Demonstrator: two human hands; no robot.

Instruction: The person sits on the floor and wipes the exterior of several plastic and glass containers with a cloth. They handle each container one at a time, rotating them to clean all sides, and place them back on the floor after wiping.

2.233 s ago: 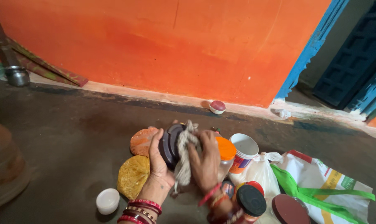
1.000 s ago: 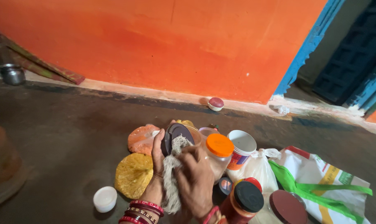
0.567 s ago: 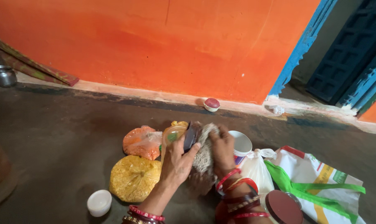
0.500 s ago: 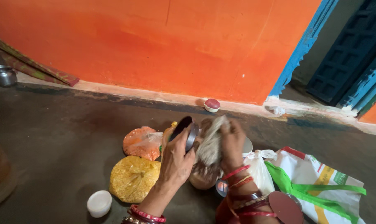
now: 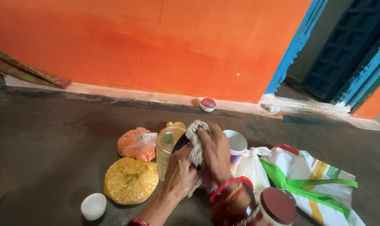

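Both hands together at centre frame: left hand (image 5: 179, 175) clamped on a dark lid (image 5: 180, 143), right hand (image 5: 215, 152) pressing a grey rag (image 5: 195, 140) against it. At nine o'clock, clear jar (image 5: 167, 147); farther out, yellow bag (image 5: 130, 181).

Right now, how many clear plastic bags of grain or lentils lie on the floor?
2 in plain view: an orange bag left of the tall jar, and a yellow bag just in front of it, beside the white lid. The hands and jars may hide more.
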